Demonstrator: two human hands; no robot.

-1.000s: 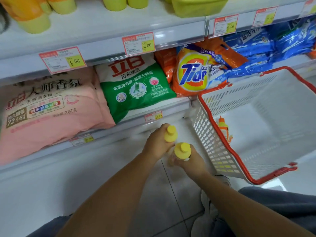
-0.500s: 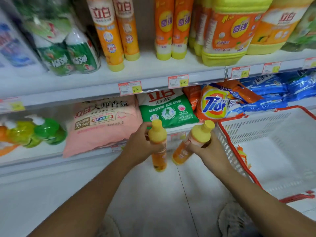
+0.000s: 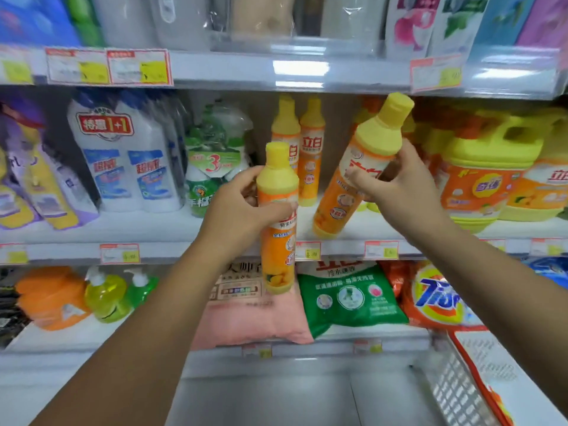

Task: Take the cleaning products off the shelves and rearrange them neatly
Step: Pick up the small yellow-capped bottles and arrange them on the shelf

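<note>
1. Two bottles in the air at once. The left hand [image 3: 242,207] has the left bottle [image 3: 276,262], orange with a yellow top, its fingers curled round the upper body just under the yellow shoulder and the thumb laid across the front.
2. That bottle hangs upright, in front of and a little left of the standing pair [image 3: 312,155] of the same product on the middle shelf [image 3: 153,226]. Its base dips lower than the pair's feet.
3. The right hand [image 3: 402,192] wraps the right bottle [image 3: 335,204] at the label, with the fingertips [image 3: 353,176] pressed on the front.
4. This one is tilted, with its cap leaning up and away from the standing pair and its base low, just right of them. I can't tell whether the base touches the board.
5. Handling, as I read it: these are stiff plastic shells that look full, so they should be fairly weighty for their size but not fragile.
6. The glossy label looks slick, so a full wrap beats a fingertip pinch.
7. The best hold seems to be where both hands are, on the body below the shoulder. The cap looks a poor handle, narrow and liable to pop or twist.
8. Tall with a small foot, they'll likely tip if set down crooked. The tilted one wants straightening before it goes beside the standing pair.
9. The yellow jug [image 3: 488,176], right of the pair, bounds the slot on that side.
</note>
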